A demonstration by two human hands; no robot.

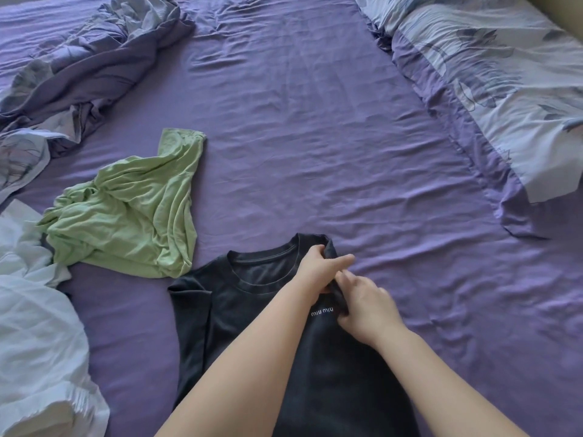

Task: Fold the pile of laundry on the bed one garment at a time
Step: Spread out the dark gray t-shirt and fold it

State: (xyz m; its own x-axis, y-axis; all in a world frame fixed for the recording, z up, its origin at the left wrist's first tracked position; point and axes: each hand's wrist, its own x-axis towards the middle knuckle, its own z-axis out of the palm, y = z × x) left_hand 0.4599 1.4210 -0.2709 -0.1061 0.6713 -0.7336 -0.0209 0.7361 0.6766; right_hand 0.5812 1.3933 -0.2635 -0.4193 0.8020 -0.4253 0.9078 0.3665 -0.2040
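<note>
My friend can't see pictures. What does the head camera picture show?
Two bare hands, the left hand and the right hand, pinch the right edge of a dark T-shirt lying collar-up on a wrinkled purple bedsheet. A crumpled green garment lies to the left, unfolded.

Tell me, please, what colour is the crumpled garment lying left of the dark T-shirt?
Light green, seen in the head view.

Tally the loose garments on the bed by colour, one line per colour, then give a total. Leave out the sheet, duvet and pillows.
Black: 1, the black T-shirt, both hands on its right shoulder
Green: 1, the green garment, crumpled
Pale blue: 1, the pale blue garment, crumpled, partly out of frame
Total: 3
</note>
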